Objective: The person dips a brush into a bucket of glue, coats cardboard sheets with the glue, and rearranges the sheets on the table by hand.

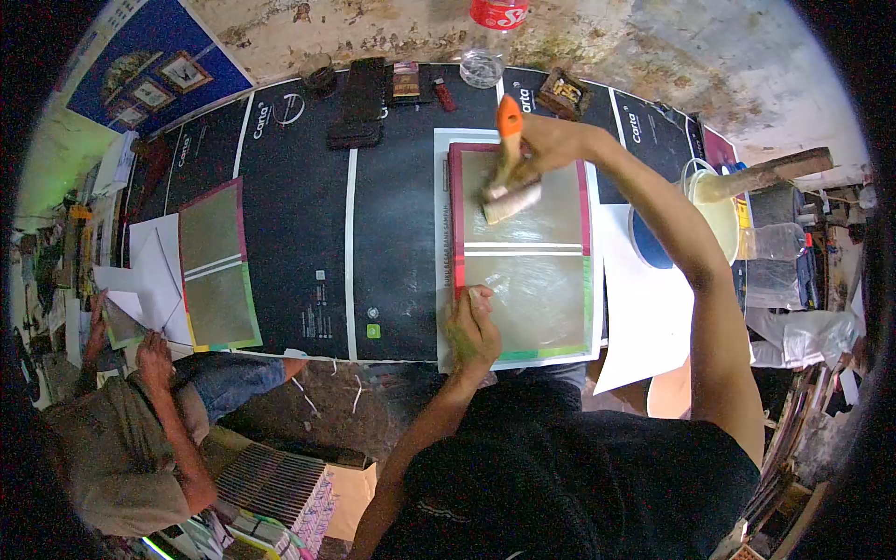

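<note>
My right hand (558,145) grips a wide paintbrush (510,121) with an orange-tipped handle. Its pale bristles, a little blurred, are over the upper half of a grey-brown sheet (546,294). Red and green strips border this sheet, two white lines cross its middle, and the lower half shines as if wet. A larger white sheet (450,136) shows around its edges. At the left border, my left hand (474,336) has its fingers curled and pressed against the sheet's edge.
A white bucket (717,217) with a wooden stick (789,170) stands at right, beside white paper (644,322). A bottle (482,58) stands at the back. On the left, a co-worker's hands (154,362) handle paper near a similar bordered sheet (213,224).
</note>
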The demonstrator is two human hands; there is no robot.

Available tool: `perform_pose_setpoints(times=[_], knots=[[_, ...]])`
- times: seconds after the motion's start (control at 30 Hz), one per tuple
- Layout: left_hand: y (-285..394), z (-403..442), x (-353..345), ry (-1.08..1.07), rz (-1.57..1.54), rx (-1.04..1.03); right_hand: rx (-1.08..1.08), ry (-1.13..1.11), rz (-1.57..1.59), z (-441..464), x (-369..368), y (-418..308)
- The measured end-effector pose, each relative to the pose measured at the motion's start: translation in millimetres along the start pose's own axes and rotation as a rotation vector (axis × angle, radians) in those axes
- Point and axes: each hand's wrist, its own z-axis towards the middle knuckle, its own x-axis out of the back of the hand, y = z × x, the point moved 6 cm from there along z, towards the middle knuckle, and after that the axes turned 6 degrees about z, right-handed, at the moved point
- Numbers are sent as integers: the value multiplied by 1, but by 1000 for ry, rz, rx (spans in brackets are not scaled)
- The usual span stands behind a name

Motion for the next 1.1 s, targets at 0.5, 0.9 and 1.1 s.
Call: perform_pose_setpoints(times=[0.5,0.9,1.1], knots=[[6,0,2,-4,-57,55,-31,402,-417,49,30,44],[6,0,3,84,-34,49,-78,654,-267,-53,52,66],[27,90,57,204,-585,221,-142,1127,197,-144,31,-44]])
